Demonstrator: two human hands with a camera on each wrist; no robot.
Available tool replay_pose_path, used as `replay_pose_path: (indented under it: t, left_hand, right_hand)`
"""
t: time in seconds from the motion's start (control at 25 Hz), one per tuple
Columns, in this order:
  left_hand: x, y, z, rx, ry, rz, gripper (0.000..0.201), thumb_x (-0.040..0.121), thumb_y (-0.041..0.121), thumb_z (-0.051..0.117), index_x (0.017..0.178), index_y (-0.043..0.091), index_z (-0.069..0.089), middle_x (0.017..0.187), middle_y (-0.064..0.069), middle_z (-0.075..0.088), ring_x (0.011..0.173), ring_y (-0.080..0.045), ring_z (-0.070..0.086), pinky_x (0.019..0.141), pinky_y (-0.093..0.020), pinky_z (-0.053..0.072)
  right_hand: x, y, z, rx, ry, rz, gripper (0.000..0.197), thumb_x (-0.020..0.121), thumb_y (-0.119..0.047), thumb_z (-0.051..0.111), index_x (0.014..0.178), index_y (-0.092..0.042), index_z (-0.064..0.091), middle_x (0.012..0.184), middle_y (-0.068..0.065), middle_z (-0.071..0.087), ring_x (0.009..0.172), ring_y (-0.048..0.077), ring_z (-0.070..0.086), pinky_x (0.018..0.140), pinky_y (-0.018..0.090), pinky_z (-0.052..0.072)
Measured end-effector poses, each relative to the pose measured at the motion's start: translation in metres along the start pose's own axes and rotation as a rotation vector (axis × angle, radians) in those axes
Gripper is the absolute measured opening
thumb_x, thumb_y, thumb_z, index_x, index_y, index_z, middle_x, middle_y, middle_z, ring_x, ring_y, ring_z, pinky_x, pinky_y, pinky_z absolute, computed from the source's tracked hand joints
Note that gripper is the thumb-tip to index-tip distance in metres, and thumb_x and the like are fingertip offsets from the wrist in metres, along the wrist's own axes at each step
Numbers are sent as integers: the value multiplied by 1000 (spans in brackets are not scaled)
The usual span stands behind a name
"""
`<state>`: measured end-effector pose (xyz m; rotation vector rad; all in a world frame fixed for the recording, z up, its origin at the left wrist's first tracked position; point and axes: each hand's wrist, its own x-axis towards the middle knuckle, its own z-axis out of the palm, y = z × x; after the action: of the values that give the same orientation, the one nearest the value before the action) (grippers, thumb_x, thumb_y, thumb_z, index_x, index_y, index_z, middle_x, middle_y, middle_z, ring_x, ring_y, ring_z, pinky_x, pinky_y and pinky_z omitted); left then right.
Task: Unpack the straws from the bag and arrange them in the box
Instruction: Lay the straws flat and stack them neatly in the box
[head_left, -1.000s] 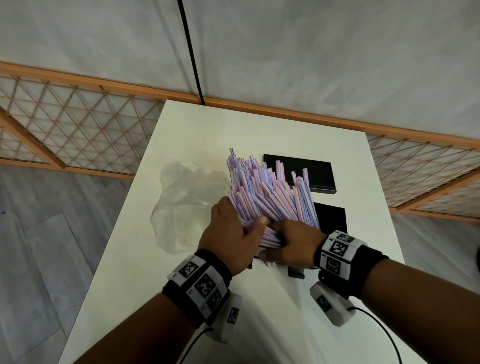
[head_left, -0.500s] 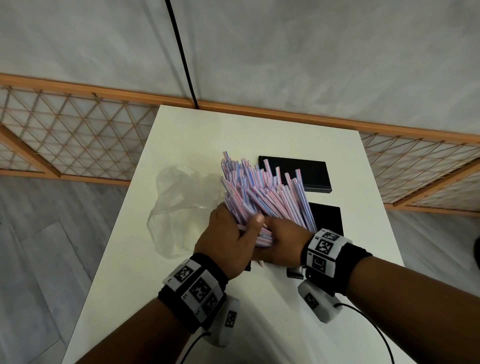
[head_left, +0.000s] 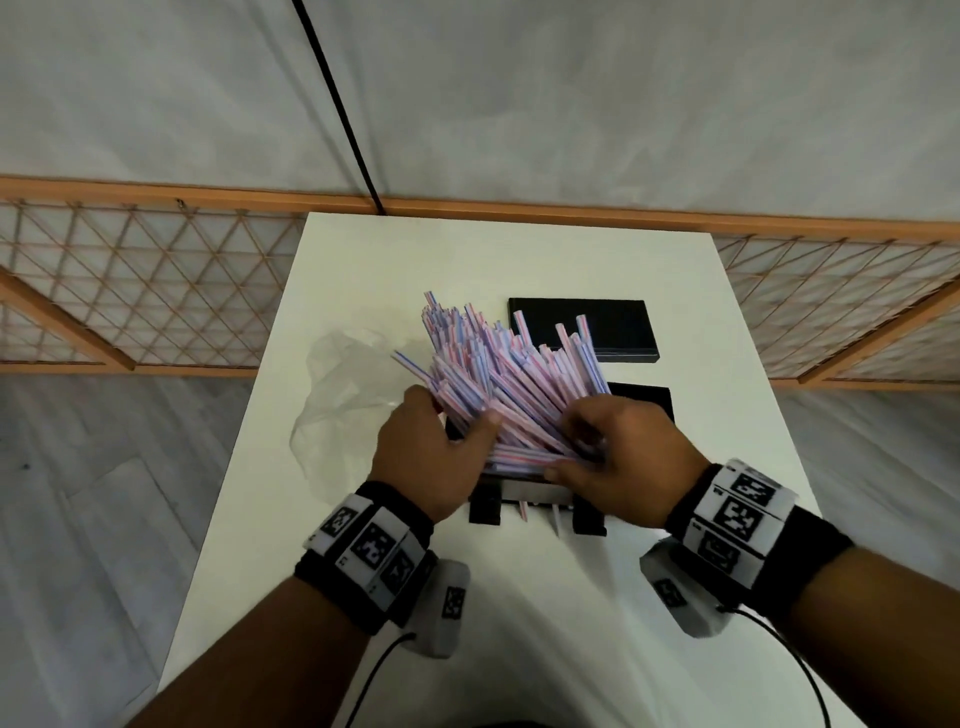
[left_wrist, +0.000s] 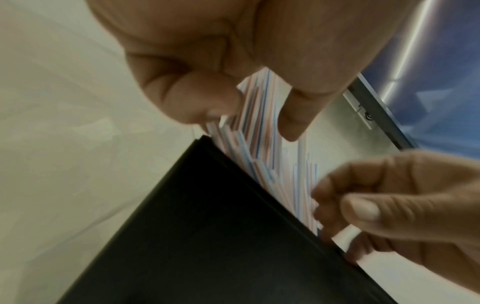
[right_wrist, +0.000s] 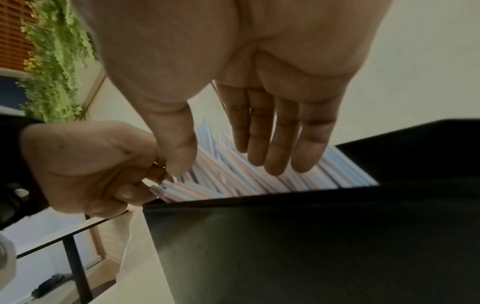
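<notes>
The head view looks steeply down from above the near edge of the white table (head_left: 519, 260), facing its far edge and the wall. The left wrist view sits low and very near the black box (left_wrist: 207, 236), looking up along the left hand (left_wrist: 207, 51). The right wrist view does likewise under the right hand (right_wrist: 246, 72); all three share the straws (head_left: 509, 384).
</notes>
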<state>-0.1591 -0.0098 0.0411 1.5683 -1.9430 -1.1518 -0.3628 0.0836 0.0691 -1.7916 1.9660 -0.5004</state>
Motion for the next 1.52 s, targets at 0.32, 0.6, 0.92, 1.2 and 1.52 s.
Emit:
replay_pose_path:
  t: [0.32,0.6,0.92,1.2,1.52]
  left_hand:
    - [-12,18,2,-59,-45,-125,34,84,49,69,97,19,60,83,3,66,57,-17,67,43,-28,56]
    - [-4,20,2,12,-9,-104,51,70,71,70,99,29,67,84,10,72,65,-15,70,43,-28,57]
    - [-2,18,4,-4,-1,-115,67,58,84,65,95,27,63,83,10,70,76,-17,71,64,-43,62]
    - [-3,15,4,-53,20,-115,64,59,76,71,93,24,55,86,7,67,76,-22,71,65,-44,62]
    - [-2,21,2,-89,52,-23,50,79,67,63,105,25,67,93,14,69,83,-6,62,61,0,36]
  right_hand:
    - [0,20,26,-184,-302,61,52,77,-66,64,105,-22,66,99,4,62,96,24,61,83,32,50]
    - [16,8,30,-189,-434,142,55,80,-71,56,112,-27,62,105,4,69,98,23,64,83,28,51]
    - [29,-1,39,-132,-438,277,43,71,-64,70,82,-23,63,75,-4,61,74,17,61,66,26,48]
    - [39,-6,41,-1,-470,200,47,68,-52,77,104,-25,63,92,-2,70,84,17,66,80,34,55]
    - [42,-17,40,174,-450,149,38,69,-62,76,96,-39,65,89,-13,71,84,3,67,86,28,54]
